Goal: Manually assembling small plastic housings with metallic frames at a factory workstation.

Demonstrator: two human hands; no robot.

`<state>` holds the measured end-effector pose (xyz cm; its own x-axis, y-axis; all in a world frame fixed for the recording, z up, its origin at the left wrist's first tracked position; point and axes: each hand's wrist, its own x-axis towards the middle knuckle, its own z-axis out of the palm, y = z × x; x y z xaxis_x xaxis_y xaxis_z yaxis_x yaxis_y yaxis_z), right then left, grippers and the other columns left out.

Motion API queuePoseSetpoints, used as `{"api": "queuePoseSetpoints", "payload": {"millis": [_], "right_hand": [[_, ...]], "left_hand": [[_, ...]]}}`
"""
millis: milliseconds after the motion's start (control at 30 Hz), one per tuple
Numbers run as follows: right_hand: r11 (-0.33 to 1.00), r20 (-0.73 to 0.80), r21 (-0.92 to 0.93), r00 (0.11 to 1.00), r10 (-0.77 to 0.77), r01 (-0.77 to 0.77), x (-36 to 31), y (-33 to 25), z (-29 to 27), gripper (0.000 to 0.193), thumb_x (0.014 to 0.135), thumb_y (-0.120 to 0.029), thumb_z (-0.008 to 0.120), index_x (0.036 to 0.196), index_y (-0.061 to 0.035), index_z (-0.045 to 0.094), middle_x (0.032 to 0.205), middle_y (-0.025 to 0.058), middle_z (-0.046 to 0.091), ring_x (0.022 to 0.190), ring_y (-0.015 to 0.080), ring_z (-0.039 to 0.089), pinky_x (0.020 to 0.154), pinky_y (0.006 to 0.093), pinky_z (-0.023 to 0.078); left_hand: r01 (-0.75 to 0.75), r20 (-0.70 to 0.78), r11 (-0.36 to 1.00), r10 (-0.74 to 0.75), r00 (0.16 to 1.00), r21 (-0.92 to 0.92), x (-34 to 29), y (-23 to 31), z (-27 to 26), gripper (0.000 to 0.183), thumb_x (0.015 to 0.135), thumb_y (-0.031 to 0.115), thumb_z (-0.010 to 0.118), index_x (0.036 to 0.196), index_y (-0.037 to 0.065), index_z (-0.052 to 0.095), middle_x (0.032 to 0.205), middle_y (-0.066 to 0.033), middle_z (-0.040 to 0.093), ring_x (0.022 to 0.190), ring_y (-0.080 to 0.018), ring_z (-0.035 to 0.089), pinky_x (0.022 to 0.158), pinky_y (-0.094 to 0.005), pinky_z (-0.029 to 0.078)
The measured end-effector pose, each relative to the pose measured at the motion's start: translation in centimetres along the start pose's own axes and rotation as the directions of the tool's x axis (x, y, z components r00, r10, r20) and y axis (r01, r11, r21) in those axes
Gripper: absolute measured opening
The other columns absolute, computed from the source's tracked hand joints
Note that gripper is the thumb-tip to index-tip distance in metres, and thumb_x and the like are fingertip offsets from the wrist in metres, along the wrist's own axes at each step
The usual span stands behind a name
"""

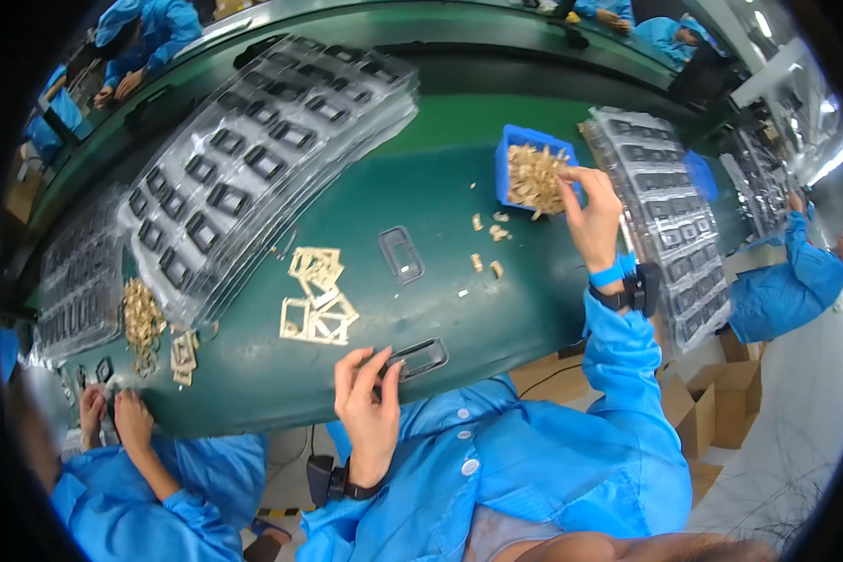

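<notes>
My left hand (367,407) is at the near edge of the green table, its thumb and fingers closed around the left end of a dark rectangular frame (421,359). My right hand (592,214) reaches over the right rim of a blue bin (503,169) heaped with small tan pieces (537,176). Its thumb and index finger are drawn together at the heap; what lies between them is too small to make out. A second dark frame (401,255) lies flat farther up the table. To its left is a loose pile of tan rectangular frames (318,298).
Stacked clear trays (253,155) of dark frames stand at far left, more trays (660,211) right of the bin. Loose tan bits (496,270) lie below the bin. A co-worker's hands (126,417) work at lower left, beside a tan heap (142,323). Cardboard boxes (721,403) sit at right.
</notes>
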<state>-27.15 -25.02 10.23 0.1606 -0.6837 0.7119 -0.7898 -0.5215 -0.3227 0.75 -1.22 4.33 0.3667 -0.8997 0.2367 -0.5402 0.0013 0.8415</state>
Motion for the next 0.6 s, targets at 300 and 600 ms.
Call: {"api": "queuePoseSetpoints", "payload": {"millis": [300,600], "right_hand": [[0.843,0.562,0.381,0.819,0.116,-0.381,-11.9,-13.8,1.5,0.017,0.083,-0.017,0.077,0.098,-0.0087,0.074,0.098,0.0037,0.064,0.098,0.0237,0.057,0.088,0.0361,0.04],[0.895,0.565,0.302,0.818,0.108,-0.327,-13.2,-15.3,2.5,0.015,0.085,-0.021,0.076,0.096,-0.0123,0.074,0.095,-0.0009,0.057,0.092,0.0191,0.05,0.082,0.0345,0.031]], "left_hand": [[0.206,0.157,0.961,-0.178,0.971,-0.183,1.7,0.8,1.7,0.028,0.083,0.005,0.077,0.11,0.003,0.074,0.107,-0.0078,0.063,0.05,-0.0063,0.05,0.048,-0.0227,0.039],[0.214,0.121,0.97,-0.2,0.972,-0.116,1.7,1.0,2.0,0.019,0.084,0.008,0.078,0.102,0.003,0.076,0.102,-0.0076,0.064,0.046,-0.0074,0.047,0.046,-0.025,0.038]]}}
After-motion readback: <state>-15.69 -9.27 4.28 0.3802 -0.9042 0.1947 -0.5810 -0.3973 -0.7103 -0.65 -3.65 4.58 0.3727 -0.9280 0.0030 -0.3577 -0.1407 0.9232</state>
